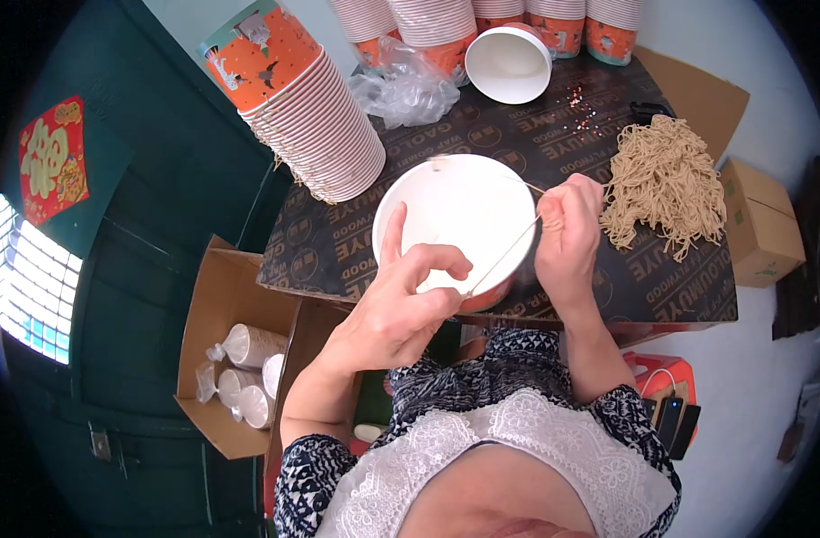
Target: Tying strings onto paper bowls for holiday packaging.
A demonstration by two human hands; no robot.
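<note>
On the dark surface (526,134), at its front edge, the white-lined tub (468,215) could tip if tugged hard. The right hand (568,235) has fingers closed on the thin cord (505,256) over the tub's mouth; whether the left hand (399,309) grips, I cannot tell; a loose pinch might let it slip.

Sleeves (313,475): dark, white angular print, loose
Lace (553,435): white, floral, broad across chest
Neckline (497,443): rounded, thin dark edge, from where I stand
Lower cloth (526,359): dark-and-white print, creased
Left hand (396,305), right hand (568,238): bare
</note>
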